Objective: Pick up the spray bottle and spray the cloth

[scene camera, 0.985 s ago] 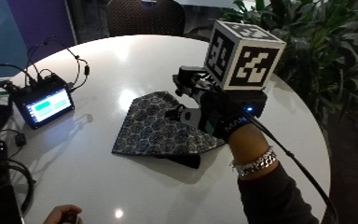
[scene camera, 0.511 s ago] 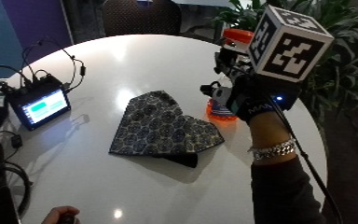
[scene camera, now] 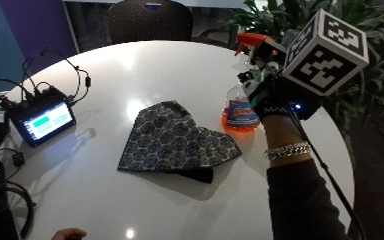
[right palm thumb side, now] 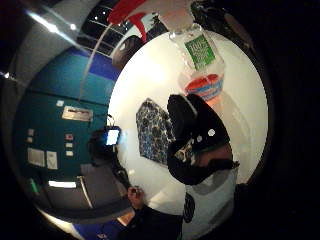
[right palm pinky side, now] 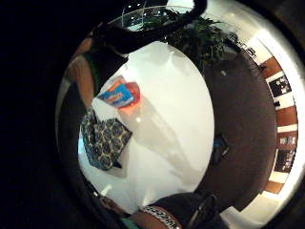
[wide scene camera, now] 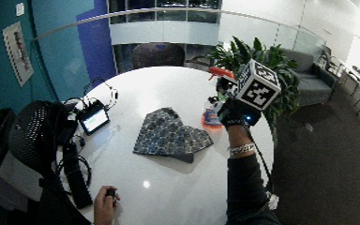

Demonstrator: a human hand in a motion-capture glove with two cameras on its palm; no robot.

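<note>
A spray bottle [scene camera: 242,112] with orange liquid, a blue label and a red trigger head stands just right of a folded, dark patterned cloth [scene camera: 175,140] on the round white table [scene camera: 145,65]. My gloved right hand [scene camera: 278,100] is at the bottle's right side, its fingers curled round the neck below the trigger. The bottle's base is at table level; I cannot tell whether it still touches. In the thumb side palm view the bottle [right palm thumb side: 202,55] fills the space near the palm, with the cloth [right palm thumb side: 152,130] lying beyond it. In the little finger side palm view the bottle's base [right palm pinky side: 121,93] is beside the cloth [right palm pinky side: 102,140].
A small monitor [scene camera: 42,120] with cables sits at the table's left edge. A dark chair [scene camera: 151,20] stands at the far side, and a leafy plant [scene camera: 378,75] behind my hand. The person's bare hand [scene camera: 69,234] rests at the near edge.
My hand has moved from above the cloth to the right, to the spray bottle, and its fingers have closed round the neck. The cloth has not moved.
</note>
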